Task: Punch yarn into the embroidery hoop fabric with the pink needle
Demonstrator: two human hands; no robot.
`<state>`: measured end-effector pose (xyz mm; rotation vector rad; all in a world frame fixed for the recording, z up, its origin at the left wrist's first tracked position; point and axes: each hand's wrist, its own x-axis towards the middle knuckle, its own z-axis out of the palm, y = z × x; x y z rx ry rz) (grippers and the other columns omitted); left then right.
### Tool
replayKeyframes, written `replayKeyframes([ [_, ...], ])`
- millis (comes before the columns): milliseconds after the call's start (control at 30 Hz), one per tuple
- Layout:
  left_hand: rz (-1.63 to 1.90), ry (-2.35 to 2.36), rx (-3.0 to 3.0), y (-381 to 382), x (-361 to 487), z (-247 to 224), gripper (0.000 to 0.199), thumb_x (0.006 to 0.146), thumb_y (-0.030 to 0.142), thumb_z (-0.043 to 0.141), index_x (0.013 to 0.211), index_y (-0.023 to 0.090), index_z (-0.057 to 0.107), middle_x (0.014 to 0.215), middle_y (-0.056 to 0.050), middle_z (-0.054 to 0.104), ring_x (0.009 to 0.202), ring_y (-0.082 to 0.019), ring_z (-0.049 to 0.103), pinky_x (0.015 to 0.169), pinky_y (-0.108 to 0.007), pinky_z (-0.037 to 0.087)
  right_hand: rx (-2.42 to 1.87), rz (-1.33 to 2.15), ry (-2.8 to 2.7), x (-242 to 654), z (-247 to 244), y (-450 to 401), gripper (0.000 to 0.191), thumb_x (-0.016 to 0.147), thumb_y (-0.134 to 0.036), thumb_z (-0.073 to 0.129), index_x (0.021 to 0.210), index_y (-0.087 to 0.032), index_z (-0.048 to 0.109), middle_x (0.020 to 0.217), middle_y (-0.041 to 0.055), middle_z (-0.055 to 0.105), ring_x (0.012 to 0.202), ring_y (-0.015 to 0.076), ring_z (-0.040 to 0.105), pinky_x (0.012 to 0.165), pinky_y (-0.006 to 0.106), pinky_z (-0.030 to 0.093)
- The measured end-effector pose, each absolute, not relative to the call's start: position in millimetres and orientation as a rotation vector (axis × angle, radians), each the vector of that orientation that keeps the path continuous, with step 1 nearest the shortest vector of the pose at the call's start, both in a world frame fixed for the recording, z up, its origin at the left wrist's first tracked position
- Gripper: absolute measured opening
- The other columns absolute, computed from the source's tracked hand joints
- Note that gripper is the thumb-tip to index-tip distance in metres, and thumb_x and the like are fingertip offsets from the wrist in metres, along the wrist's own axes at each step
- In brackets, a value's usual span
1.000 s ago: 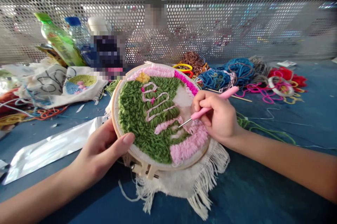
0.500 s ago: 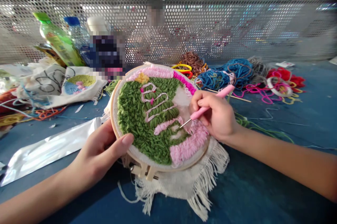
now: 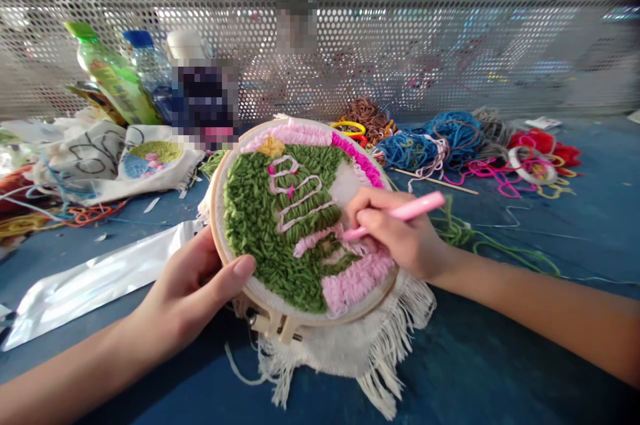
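Observation:
My left hand [image 3: 200, 278] grips the lower left rim of a round embroidery hoop [image 3: 216, 212], its thumb on top and the other fingers underneath. Stretched in the hoop is white cloth [image 3: 347, 184] worked with green yarn loops [image 3: 265, 245], pink loops [image 3: 360, 278], a magenta strip and a small yellow patch. My right hand [image 3: 400, 228] is closed around a pink punch needle [image 3: 417, 206]. The tool's front end meets the fabric beside the pale pink line, and its metal tip is out of sight. Frayed cloth edges [image 3: 380, 358] hang below the hoop's screw clamp [image 3: 277, 326].
Behind stands a perforated metal panel [image 3: 350, 65]. Bottles [image 3: 117, 78] and another stitched cloth [image 3: 153, 155] lie back left. Blue yarn [image 3: 430, 138], red yarn [image 3: 555, 145] and a thin stick [image 3: 440, 182] are at the right. A shiny wrapper [image 3: 105, 282] lies left on the blue table.
My right hand has moved slightly left and down toward the cloth. The punch needle's metal shaft, visible before, has gone into the fabric. My left hand keeps its place on the hoop.

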<state>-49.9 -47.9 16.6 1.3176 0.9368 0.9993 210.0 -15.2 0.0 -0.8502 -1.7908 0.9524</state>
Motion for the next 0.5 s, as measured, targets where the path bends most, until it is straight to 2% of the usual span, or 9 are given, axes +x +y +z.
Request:
replayKeyframes([
  [67,1.004,0.925,1.348,-47.8,-51.3,15.2,0.030,0.076,0.026,0.078,0.104,0.024,0.069,0.063,0.005,0.067,0.051,-0.008,0.050,0.043,-0.012,0.038,-0.784,0.749,-2.063,208.2,1.4,-19.6,0.011,0.085,-0.018,0.051,0.077,-0.020,0.059,0.062,-0.0021,0.056,0.056,0.0113,0.049,0.058,0.027,0.041],
  [133,0.997,0.896,1.381,-46.5,-53.1,13.8,0.028,0.077,0.026,0.077,0.104,0.023,0.069,0.062,0.005,0.066,0.051,-0.008,0.050,0.043,-0.011,0.039,-0.767,0.682,-2.151,207.7,1.7,-20.5,0.008,0.083,-0.017,0.053,0.079,-0.020,0.060,0.065,-0.0012,0.058,0.061,0.0125,0.051,0.062,0.028,0.042],
  [200,0.974,0.885,1.405,-44.6,-54.4,13.2,0.026,0.077,0.026,0.077,0.102,0.022,0.068,0.060,0.005,0.063,0.047,-0.007,0.046,0.040,-0.011,0.036,-0.828,0.871,-1.972,208.9,0.9,-17.0,0.012,0.083,-0.018,0.051,0.075,-0.020,0.059,0.057,-0.0031,0.055,0.049,0.0103,0.047,0.049,0.025,0.037],
  [267,0.971,0.901,1.393,-43.5,-54.2,13.5,0.026,0.076,0.025,0.078,0.099,0.020,0.068,0.059,0.005,0.061,0.046,-0.006,0.044,0.037,-0.012,0.033,-0.863,1.069,-1.623,211.4,0.0,-10.3,0.017,0.082,-0.021,0.047,0.067,-0.019,0.056,0.049,-0.0044,0.051,0.035,0.0072,0.036,0.036,0.023,0.024],
  [333,0.990,0.916,1.345,-43.7,-52.4,14.7,0.022,0.076,0.024,0.078,0.095,0.019,0.068,0.058,0.005,0.062,0.046,-0.007,0.045,0.037,-0.012,0.033,-0.822,1.143,-1.332,213.8,-0.6,-3.1,0.018,0.076,-0.022,0.046,0.060,-0.019,0.054,0.045,-0.0048,0.049,0.029,0.0049,0.026,0.033,0.024,0.015],
  [433,1.005,0.893,1.289,-45.2,-48.8,16.9,0.014,0.077,0.021,0.076,0.088,0.019,0.068,0.058,0.005,0.063,0.046,-0.006,0.046,0.038,-0.011,0.033,-0.796,1.179,-1.212,215.8,-0.7,2.2,0.016,0.071,-0.023,0.048,0.057,-0.019,0.053,0.043,-0.0054,0.046,0.028,0.0044,0.027,0.034,0.024,0.016],
  [500,1.007,0.884,1.279,-45.9,-47.5,17.9,0.017,0.076,0.020,0.077,0.090,0.020,0.068,0.058,0.006,0.062,0.046,-0.006,0.045,0.038,-0.011,0.032,-0.820,1.153,-1.267,215.3,-1.0,-0.1,0.017,0.074,-0.023,0.048,0.058,-0.020,0.053,0.042,-0.0061,0.044,0.029,0.0053,0.028,0.034,0.023,0.016],
])
